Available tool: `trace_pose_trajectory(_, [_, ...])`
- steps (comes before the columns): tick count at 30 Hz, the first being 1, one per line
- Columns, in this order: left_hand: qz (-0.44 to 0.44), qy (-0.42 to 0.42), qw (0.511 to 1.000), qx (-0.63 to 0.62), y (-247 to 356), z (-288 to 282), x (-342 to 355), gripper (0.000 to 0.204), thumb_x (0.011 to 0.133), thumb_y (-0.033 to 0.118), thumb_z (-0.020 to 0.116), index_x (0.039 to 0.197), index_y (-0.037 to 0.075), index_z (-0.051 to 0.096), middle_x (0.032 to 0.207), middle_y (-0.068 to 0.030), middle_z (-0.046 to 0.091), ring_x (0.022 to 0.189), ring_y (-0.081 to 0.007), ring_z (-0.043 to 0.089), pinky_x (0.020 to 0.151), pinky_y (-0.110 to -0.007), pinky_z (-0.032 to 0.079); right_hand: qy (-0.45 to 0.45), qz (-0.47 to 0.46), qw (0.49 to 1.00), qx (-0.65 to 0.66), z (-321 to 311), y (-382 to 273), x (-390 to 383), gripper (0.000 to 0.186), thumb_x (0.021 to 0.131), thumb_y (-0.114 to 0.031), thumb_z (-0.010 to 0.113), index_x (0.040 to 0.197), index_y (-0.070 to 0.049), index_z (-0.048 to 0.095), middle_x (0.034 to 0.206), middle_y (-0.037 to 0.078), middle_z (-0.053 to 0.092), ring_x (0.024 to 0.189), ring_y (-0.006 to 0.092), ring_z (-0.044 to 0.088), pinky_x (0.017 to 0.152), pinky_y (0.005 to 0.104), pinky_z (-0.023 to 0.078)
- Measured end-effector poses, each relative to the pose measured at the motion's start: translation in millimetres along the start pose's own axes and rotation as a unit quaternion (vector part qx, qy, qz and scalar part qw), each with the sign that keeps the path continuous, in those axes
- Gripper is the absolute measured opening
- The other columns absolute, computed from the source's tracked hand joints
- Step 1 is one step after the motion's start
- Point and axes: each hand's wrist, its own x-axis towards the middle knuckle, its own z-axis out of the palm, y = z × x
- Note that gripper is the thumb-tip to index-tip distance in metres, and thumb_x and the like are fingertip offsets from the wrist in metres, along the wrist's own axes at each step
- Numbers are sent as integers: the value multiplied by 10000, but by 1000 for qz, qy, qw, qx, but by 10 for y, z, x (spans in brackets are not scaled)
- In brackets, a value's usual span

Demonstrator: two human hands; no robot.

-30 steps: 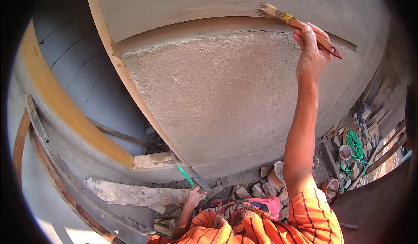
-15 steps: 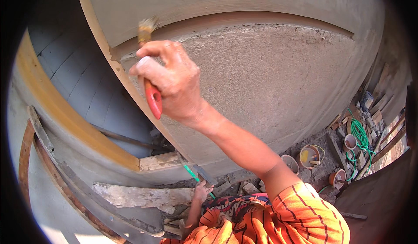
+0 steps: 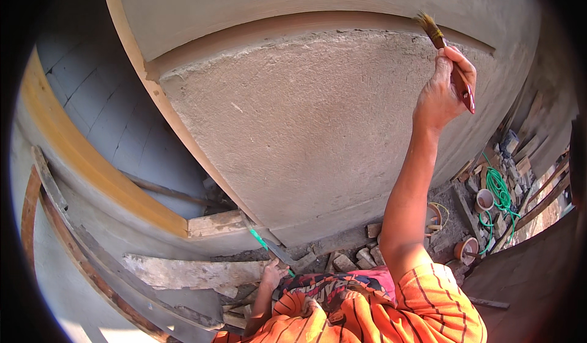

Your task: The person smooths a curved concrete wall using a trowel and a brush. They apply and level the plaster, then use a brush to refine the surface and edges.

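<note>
My right hand [image 3: 439, 95] is raised at the far right of a plastered wall [image 3: 293, 123], closed round the handle of a paintbrush [image 3: 433, 32]. The brush's pale bristles point up and left, by the right end of a long recessed groove [image 3: 306, 22]; I cannot tell whether they touch the wall. Below the groove the plaster is rough, above it smoother. Low down near my body, my left hand [image 3: 273, 273] is closed on a flat grey trowel-like blade [image 3: 280, 253]. A green strip [image 3: 258, 238] lies along that blade; its lower end is partly hidden by the hand.
At left is an opening with a yellow-brown frame [image 3: 101, 162]. Worn planks [image 3: 195, 272] lie at lower left. Broken bricks [image 3: 343, 263] are strewn along the wall's foot. Farther right are buckets [image 3: 485, 200], a coiled green hose [image 3: 499, 190] and rubble.
My right hand has carried the paintbrush from the groove's left end across to its right end. My left hand stays low, still holding the blade; the view has shifted slightly.
</note>
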Motion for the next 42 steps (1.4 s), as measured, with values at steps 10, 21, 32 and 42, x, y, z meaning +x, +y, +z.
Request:
trace_pose_trajectory(10, [57, -22, 998, -35, 140, 265, -29, 249, 911, 273, 560, 1117, 150, 497, 1070, -26, 604, 891, -239, 622, 772, -383, 477, -354, -85, 895, 257, 1151, -957, -1238, 237, 660, 40, 736, 859, -83, 698, 1023, 85, 665, 944, 218, 652, 797, 312, 531])
trace_pose_trajectory(21, [38, -19, 997, -72, -128, 64, -70, 402, 945, 280, 447, 1301, 95, 427, 1220, -74, 548, 965, -288, 574, 816, -404, 475, -415, -145, 877, 195, 1605, -978, -1343, 325, 639, 70, 679, 900, -125, 675, 1054, 33, 669, 971, 218, 641, 799, 324, 543])
trace_pose_trajectory(32, [47, -26, 996, -77, 55, 171, -37, 246, 921, 292, 545, 1131, 169, 511, 1099, -34, 600, 899, -238, 622, 764, -389, 486, -406, -171, 887, 138, 1525, -862, -1139, 255, 678, 40, 644, 868, -131, 647, 1048, 23, 662, 956, 220, 634, 747, 334, 552])
trace_pose_trajectory(42, [28, -27, 997, -62, -43, 117, 91, 237, 921, 287, 531, 1130, 176, 514, 1104, -16, 608, 898, -257, 626, 757, -389, 488, -393, -195, 898, 32, 725, -514, -390, 216, 733, 60, 681, 877, -99, 696, 995, 51, 695, 919, 196, 664, 768, 303, 543])
